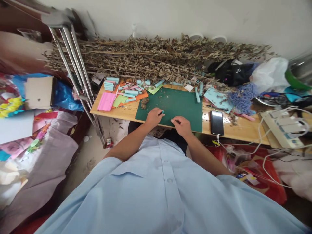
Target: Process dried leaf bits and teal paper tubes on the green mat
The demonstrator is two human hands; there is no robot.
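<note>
My left hand (154, 118) is closed around a small rolled blue paper tube (163, 112), of which only the end shows between thumb and fingers. To its right, my right hand (182, 126) is held in a pinch; whatever sits between its fingertips is too small to make out. Both hands are over the near edge of a green cutting mat (180, 100), which has bits of dried plant scattered on it. A clump of crumbled dried leaf (144, 103) lies at the mat's left edge. Beyond it are several blue paper rolls (130, 92).
A pink paper stack (106, 101) lies at the table's left. Dried plant stalks (146, 55) line the back. To the right are a phone (216, 123) on a cable, blue string (243, 97) and a power strip (280, 126). Metal crutches (75, 61) stand left of the table.
</note>
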